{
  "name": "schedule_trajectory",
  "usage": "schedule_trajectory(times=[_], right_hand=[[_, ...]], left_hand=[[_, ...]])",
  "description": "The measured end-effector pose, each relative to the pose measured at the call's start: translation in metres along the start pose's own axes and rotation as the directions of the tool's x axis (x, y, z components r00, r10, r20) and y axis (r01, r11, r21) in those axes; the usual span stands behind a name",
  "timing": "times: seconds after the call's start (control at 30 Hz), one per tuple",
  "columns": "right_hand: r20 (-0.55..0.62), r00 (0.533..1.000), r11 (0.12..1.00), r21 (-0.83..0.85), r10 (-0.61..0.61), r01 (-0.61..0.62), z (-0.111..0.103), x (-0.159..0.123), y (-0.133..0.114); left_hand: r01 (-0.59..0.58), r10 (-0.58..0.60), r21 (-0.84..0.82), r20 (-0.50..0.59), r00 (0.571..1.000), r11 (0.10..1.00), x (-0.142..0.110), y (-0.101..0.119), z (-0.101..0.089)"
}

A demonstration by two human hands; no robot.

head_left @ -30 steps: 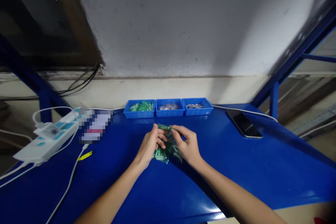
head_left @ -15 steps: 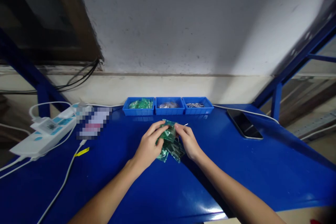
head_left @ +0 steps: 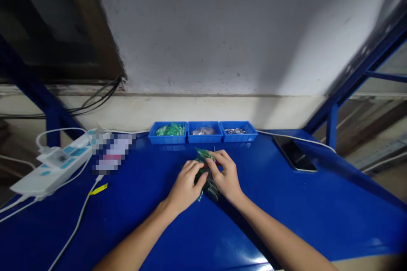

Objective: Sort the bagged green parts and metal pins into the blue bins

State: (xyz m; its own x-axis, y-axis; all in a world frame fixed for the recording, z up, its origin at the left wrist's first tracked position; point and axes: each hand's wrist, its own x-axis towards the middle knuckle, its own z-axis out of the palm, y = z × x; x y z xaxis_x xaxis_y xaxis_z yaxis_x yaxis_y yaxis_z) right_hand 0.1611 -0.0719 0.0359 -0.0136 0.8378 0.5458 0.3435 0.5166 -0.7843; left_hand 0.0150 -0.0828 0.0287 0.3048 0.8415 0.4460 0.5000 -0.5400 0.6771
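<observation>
Over the blue bench (head_left: 197, 237), both bare hands are meeting around a green plastic packet (head_left: 201, 153). The right hand (head_left: 226, 174) is pinching the packet's right side, its thumb and forefinger clamping on the film. The left hand (head_left: 186, 184) is curving round the near left side with fingers bent; I cannot tell whether its grip is closing on the film or only bracing it.

Just below, between the palms, a darker packet (head_left: 212, 189) is lying on the bench, partly covered by the fingers. How many packets are lying there is not showing.

As far as the view is showing, the handling seems to be partway along: the upper packet is already sitting between the hands and is not yet lying free of them, while the darker one is resting unpinched. Whether the upper packet is opened or sealed, I cannot tell.

Beyond the hands, three blue bins are standing in a row near the wall: the left bin (head_left: 168, 139) is holding green packets, the middle bin (head_left: 205, 138) is holding small clear-looking pieces, and the right bin (head_left: 239, 138) is holding thin metal pieces. A black phone (head_left: 295, 154) is lying to the right, well apart.
</observation>
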Motion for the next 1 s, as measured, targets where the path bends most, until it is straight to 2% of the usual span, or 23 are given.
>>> schedule_trajectory(times=[0.1,0.17,0.23,0.33,0.4,0.47,0.53,0.67,0.73,0.83,0.9,1.0], right_hand=[[0.009,0.992,0.989,-0.071,-0.126,0.127,0.004,-0.005,-0.003],[0.011,0.982,0.974,-0.130,-0.188,0.187,0.005,-0.007,-0.003],[0.033,0.973,0.955,-0.187,-0.229,0.231,0.004,-0.009,-0.001],[0.091,0.951,0.910,-0.276,-0.296,0.310,0.000,-0.010,0.003],[0.117,0.934,0.875,-0.327,-0.338,0.357,-0.002,-0.009,0.006],[0.130,0.925,0.853,-0.359,-0.356,0.379,-0.004,-0.008,0.009],[0.136,0.929,0.853,-0.368,-0.344,0.370,-0.004,-0.007,0.012],[0.116,0.967,0.913,-0.320,-0.226,0.251,-0.005,-0.005,0.010],[0.103,0.987,0.957,-0.252,-0.122,0.144,-0.007,-0.004,0.004],[0.122,0.991,0.995,-0.081,0.060,-0.050,-0.007,-0.002,-0.009],[0.102,0.972,0.972,0.079,0.212,-0.220,-0.004,-0.001,-0.017],[0.068,0.896,0.858,0.266,0.438,-0.440,0.003,0.001,-0.022]], left_hand=[[0.104,-0.122,-0.284,-0.049,0.991,0.953,0.002,-0.003,-0.010],[0.141,-0.209,-0.467,-0.097,0.973,0.873,0.005,-0.006,-0.017],[0.180,-0.294,-0.581,-0.107,0.950,0.794,0.008,-0.010,-0.021],[0.293,-0.384,-0.679,0.018,0.923,0.673,0.010,-0.010,-0.019],[0.348,-0.413,-0.701,0.083,0.907,0.623,0.010,-0.008,-0.015],[0.352,-0.423,-0.662,0.059,0.904,0.662,0.011,-0.005,-0.012],[0.327,-0.393,-0.548,-0.004,0.920,0.770,0.011,-0.004,-0.011],[0.233,-0.274,-0.261,-0.131,0.953,0.937,0.010,-0.005,-0.017],[0.157,-0.182,-0.140,-0.183,0.966,0.978,0.008,-0.007,-0.022],[0.015,-0.015,-0.003,-0.161,0.987,1.000,0.006,-0.010,-0.025],[-0.067,0.072,0.047,-0.129,0.989,0.997,0.005,-0.012,-0.025],[-0.164,0.170,0.078,-0.080,0.982,0.983,0.005,-0.015,-0.024]])
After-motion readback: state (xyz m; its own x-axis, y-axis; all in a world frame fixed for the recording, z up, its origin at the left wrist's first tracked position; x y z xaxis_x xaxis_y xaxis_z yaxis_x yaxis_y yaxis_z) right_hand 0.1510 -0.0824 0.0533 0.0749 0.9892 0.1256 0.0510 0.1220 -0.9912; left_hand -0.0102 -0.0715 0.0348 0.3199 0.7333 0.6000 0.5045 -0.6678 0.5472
